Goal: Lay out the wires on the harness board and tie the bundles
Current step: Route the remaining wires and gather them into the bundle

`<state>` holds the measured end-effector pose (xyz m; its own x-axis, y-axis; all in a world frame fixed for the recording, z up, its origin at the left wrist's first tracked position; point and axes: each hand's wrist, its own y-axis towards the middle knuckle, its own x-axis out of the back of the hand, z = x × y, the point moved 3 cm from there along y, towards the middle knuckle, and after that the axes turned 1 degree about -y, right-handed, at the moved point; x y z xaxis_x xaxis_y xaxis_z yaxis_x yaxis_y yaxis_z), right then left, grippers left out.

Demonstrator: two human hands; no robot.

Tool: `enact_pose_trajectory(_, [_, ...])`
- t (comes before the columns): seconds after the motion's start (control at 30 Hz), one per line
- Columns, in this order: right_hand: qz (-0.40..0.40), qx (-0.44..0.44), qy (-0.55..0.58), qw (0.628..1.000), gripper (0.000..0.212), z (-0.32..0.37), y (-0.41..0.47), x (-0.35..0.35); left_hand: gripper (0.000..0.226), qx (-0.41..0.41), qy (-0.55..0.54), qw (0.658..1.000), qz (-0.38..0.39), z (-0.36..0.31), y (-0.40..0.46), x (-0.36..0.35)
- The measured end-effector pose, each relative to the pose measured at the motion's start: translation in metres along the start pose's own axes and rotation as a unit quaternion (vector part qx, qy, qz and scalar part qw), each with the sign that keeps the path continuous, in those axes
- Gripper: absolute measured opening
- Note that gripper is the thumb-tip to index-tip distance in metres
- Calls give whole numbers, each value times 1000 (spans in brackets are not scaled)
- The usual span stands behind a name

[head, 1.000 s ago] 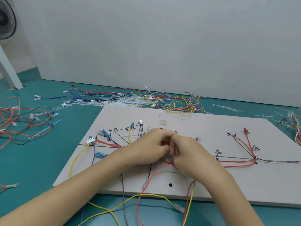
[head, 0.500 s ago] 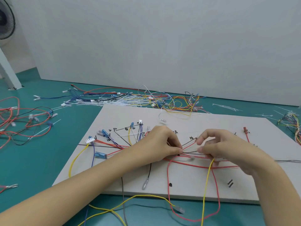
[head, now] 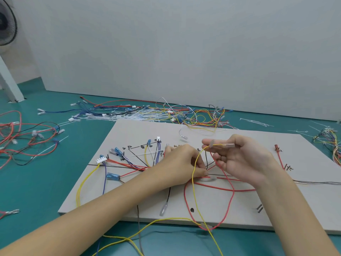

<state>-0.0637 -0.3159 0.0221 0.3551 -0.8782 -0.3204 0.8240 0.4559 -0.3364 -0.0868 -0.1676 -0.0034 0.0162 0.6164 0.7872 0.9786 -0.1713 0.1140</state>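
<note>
Yellow wire (head: 194,183) is trailing off the near edge of the grey harness board (head: 212,204), rising between both hands to the right hand (head: 238,159), which is lifting its clear-sleeved terminal (head: 227,145) above the board, fingers loosely curled under the wire. Just beside it, the left hand (head: 181,164) is pressing down on the board, fingertips pinching the wire bundle (head: 206,176) where red wires (head: 217,188) are looping out. Left of that hand, a white connector (head: 101,160) and blue terminals (head: 112,176) are fanning along drawn black lines; the handwritten labels (head: 147,147) are too small to read. Beyond both hands, loose wires (head: 166,115) are sprawling over the teal table (head: 36,182) below a pale wall (head: 184,52).
</note>
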Motion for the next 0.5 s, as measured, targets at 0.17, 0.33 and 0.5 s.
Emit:
enact_pose_trajectory(0.17, [29, -6, -33, 999, 47, 0, 10, 3, 15, 5, -19, 1000, -10, 2, 1, 1])
enact_pose_trajectory(0.33, [18, 34, -164, 986, 30, 2, 19, 2, 14, -7, -39, 999, -13, 2, -1, 1])
enact_pose_trajectory(0.5, [-77, 89, -216, 969, 15, 1, 30, -1, 13, -27, -49, 998, -18, 2, -2, 1])
